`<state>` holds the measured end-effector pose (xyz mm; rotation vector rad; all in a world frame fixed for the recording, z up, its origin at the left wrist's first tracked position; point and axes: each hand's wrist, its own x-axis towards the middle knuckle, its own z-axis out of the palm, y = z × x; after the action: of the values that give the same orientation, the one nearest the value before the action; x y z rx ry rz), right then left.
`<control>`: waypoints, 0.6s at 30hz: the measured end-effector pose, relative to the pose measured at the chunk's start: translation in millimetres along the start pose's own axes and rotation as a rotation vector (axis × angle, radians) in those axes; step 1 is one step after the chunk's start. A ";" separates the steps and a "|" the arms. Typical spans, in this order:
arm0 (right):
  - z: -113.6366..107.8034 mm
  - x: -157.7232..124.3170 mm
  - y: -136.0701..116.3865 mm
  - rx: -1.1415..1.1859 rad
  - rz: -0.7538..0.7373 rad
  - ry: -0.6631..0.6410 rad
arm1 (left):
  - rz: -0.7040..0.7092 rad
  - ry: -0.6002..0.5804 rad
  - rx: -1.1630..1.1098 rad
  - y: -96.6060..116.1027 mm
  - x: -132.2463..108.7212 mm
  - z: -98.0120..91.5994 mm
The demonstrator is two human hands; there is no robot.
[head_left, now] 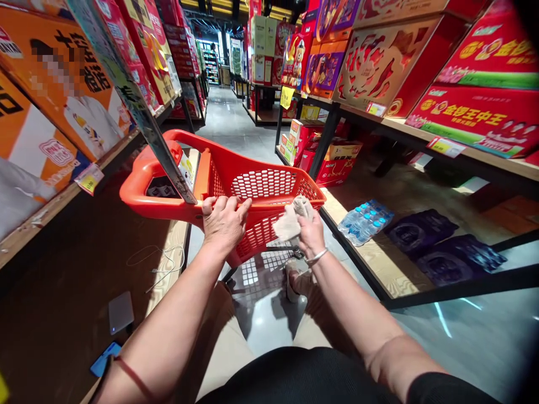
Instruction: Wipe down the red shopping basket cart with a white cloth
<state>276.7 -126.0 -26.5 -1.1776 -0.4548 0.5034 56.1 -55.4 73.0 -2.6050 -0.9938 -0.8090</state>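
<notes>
An orange plastic shopping cart [261,185] stands in a store aisle right in front of me. My left hand [224,220] lies on its near rim, fingers curled over the edge. Just to the right, my right hand [310,231] is closed on a pale crumpled cloth [290,221] and presses it against the outer wall of the basket. A bracelet sits on my right wrist. The basket looks empty inside.
Shelves of gift boxes [379,67] line both sides. A pack of water bottles [365,220] and dark packs [421,229] lie on the low right shelf. A white device [120,312], a cable [158,261] and a blue item [104,358] rest on the left shelf. The aisle floor [236,123] runs ahead.
</notes>
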 end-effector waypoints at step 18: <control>30.9 7.6 -52.1 -1.193 -0.562 -0.345 | -0.100 0.065 0.069 4.2 4.2 10.5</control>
<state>271.8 -113.9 33.1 -1.9875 -1.4569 -0.1319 65.8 -52.1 66.7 -2.4724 -1.1199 -0.8614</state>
